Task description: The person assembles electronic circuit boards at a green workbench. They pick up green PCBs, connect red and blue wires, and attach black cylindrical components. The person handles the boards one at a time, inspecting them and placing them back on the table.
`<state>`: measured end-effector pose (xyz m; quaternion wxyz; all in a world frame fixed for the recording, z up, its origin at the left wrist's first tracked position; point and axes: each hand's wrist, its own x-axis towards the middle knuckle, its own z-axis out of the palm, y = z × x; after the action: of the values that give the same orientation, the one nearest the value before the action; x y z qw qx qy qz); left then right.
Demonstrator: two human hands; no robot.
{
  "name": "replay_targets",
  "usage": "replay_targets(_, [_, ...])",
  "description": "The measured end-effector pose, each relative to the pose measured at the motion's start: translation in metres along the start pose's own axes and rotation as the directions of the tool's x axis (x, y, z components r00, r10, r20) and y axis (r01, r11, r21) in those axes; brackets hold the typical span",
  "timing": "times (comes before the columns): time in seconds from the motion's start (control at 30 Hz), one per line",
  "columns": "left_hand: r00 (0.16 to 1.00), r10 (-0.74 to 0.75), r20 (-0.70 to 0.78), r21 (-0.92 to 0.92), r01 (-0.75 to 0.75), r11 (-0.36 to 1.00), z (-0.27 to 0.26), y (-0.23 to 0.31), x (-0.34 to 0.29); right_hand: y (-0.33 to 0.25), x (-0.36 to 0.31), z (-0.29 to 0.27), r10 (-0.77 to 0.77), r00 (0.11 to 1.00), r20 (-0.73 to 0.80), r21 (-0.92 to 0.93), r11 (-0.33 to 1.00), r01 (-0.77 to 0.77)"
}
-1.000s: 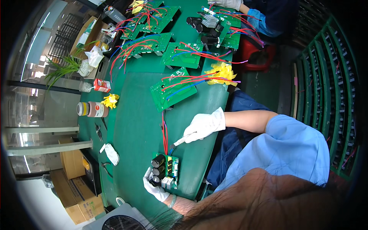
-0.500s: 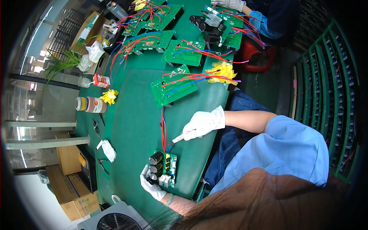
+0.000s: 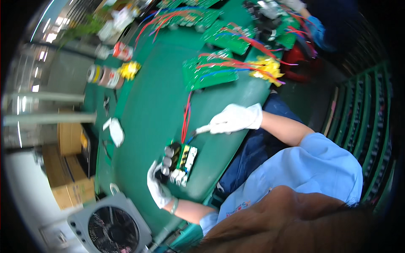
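Note:
My gloved left hand (image 3: 158, 186) curls its fingers against the side of a small green circuit board (image 3: 184, 162), next to the black capacitors (image 3: 168, 159). Red and blue wires (image 3: 186, 122) run from this board's far end over the green bench. In my gloved right hand (image 3: 232, 119) is a slim light-handled brush (image 3: 204, 129). Its dark tip lies close to the blue wire at the board's end; whether they touch is blurred. Beyond the wires lies a larger green circuit board (image 3: 211, 76) with red and blue leads.
More wired boards (image 3: 230, 37) lie at the far end, where another person's gloved hand (image 3: 294, 5) shows. Yellow clumps (image 3: 265, 69), a bottle (image 3: 110, 78), pliers (image 3: 107, 103) and a white cloth-like item (image 3: 116, 132) are on the bench. A fan (image 3: 113, 227) stands lower left.
The whole view has shifted and blurred, bringing more of the fan into sight. My left hand stays at the board, and my right hand still holds the brush near the wires.

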<state>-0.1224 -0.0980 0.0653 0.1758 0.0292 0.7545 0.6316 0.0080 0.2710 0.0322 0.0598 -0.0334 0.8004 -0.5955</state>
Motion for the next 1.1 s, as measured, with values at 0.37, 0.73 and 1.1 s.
replay_targets(0.37, [0.981,0.097,0.171,-0.155,-0.071,0.985,-0.001,-0.014,0.009,-0.015,0.002,0.003,0.189,0.981,-0.032,0.035,0.982,-0.188])
replay_targets(0.73, [0.974,0.151,0.167,-0.171,-0.122,0.978,0.01,0.001,-0.002,0.006,0.003,0.005,0.021,0.98,-0.197,0.269,0.962,0.034])
replay_targets(1.1, [0.935,0.312,0.169,-0.015,-0.314,0.949,0.007,-0.002,-0.001,-0.03,0.007,0.025,-0.304,0.949,-0.084,-0.066,0.952,0.299])
